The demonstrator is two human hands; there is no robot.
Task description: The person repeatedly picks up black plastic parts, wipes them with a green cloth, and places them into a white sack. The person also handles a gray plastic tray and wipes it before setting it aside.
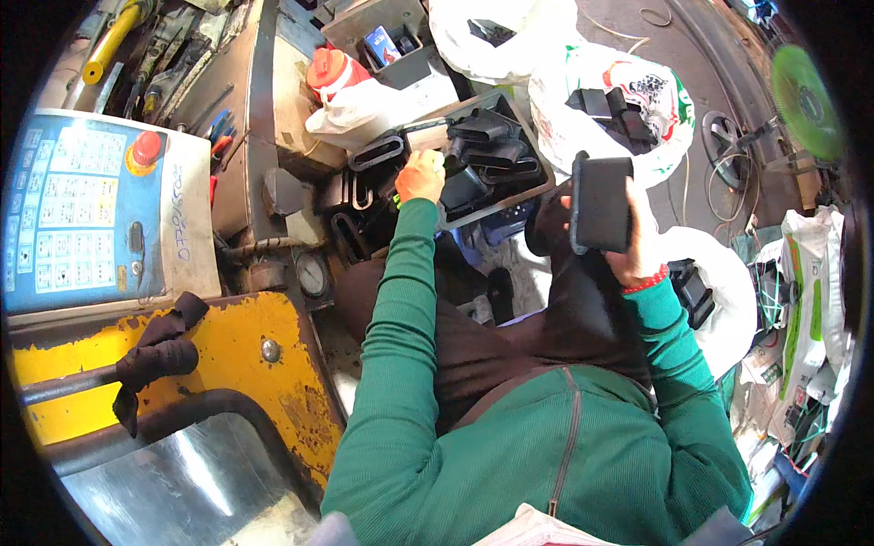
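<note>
My right hand [644, 238] is closed around a black rectangular plastic part [605, 205], held upright over my right thigh. Its fingers wrap behind the part, and a red beaded band circles the wrist. My left hand [421, 177] is closed on a small yellow-green thing [440, 165]; bits of it show at either side of the fist, but its kind is hidden. That fist hovers by a dark crate [537, 188] heaped with black hollow plastic parts [487, 127]. More oval-mouthed parts [362, 189] lie just left of it.
White sacks [569, 127] holding black parts stand ahead, and another white sack [728, 273] sits by my right elbow. A yellow machine [273, 364] with a blue control panel [73, 209] takes up my left side. At far right is a green fan [806, 100]. A red-lidded jug [335, 71] stands beyond the crate.
</note>
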